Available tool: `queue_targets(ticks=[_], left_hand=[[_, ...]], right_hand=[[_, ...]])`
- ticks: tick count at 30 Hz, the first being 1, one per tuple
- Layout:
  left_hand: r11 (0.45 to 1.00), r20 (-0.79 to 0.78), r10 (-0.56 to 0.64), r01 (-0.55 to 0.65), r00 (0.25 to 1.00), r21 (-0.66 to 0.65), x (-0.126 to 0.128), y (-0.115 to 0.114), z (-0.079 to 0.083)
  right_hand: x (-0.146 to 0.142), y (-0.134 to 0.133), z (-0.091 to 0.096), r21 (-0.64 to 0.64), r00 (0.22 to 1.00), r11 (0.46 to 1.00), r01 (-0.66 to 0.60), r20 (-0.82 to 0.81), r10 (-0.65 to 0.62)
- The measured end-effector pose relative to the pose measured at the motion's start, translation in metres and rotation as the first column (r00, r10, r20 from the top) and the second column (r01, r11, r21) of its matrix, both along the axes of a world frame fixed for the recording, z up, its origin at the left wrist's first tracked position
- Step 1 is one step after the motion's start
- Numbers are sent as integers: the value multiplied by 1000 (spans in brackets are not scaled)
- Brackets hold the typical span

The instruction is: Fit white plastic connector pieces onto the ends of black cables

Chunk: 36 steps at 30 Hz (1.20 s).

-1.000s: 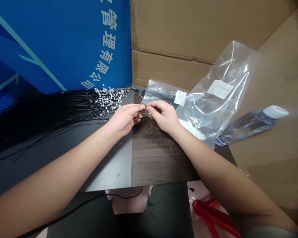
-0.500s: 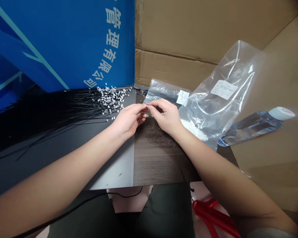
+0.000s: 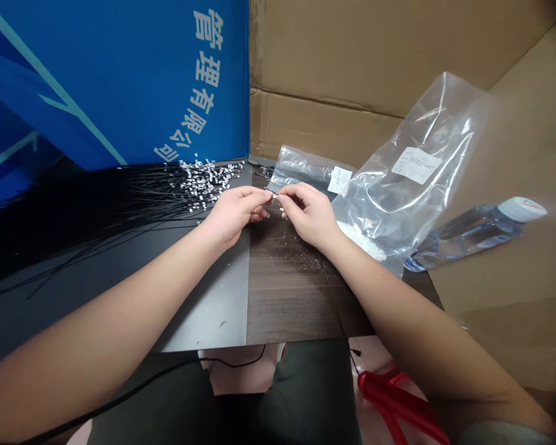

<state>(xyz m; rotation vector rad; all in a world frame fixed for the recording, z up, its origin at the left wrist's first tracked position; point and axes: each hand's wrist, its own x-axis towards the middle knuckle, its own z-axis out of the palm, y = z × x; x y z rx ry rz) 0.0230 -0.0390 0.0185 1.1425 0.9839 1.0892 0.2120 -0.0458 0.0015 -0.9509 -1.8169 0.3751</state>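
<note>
- Blue printed banner (image 3: 120, 80) with white Chinese characters stands at the far left, rising behind the tabletop.
- Thin black wires (image 3: 97, 210) lie in a dense fan on a black board (image 3: 199, 303), running towards the middle of the table.
- Small white pieces (image 3: 204, 182) lie heaped at the wires' far ends, just behind the left hand.
- Left hand (image 3: 234, 213) is pinched narrow, its thumb and fingertips closed on a single black wire (image 3: 273, 194).
- That wire sits in the small gap between the two hands, above the seam where the black board meets a dark wood-grain surface (image 3: 287, 290).
- Right hand (image 3: 308, 213) is also pinched narrow, its fingertips (image 3: 280, 198) on the same wire; anything tiny held there is too small to tell.
- Black cable (image 3: 231, 361) hangs below the table edge, and a red object (image 3: 393, 408) lies low at the bottom right.
- Small clear plastic bag (image 3: 296, 167) with a white label lies just behind the right hand.
- Large clear plastic bag (image 3: 398, 185), also labelled, lies to its right, with white contents (image 3: 366, 244) low inside.
- Clear water bottle (image 3: 463, 238) with a white cap lies on its side beyond it, against brown cardboard (image 3: 333, 62).
</note>
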Motion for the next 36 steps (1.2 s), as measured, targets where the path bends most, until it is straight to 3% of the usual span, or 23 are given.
queue_targets(ticks=[5, 9, 14, 25, 36], left_hand=[[993, -60, -42, 48, 997, 108, -5, 6, -2], [992, -85, -34, 44, 996, 121, -6, 8, -4], [994, -96, -34, 43, 995, 97, -4, 6, -4], [998, -49, -34, 37, 998, 54, -2, 4, -4], [998, 47, -14, 17, 999, -64, 3, 0, -4]], right_hand=[[-1, 0, 0, -16, 1000, 1000, -18, 11, 19], [-1, -1, 0, -18, 1000, 1000, -8, 22, 8], [-1, -1, 0, -34, 998, 998, 44, 44, -43], [0, -1, -2, -102, 1000, 995, -7, -11, 6], [-2, 0, -2, -63, 1000, 998, 0, -7, -1]])
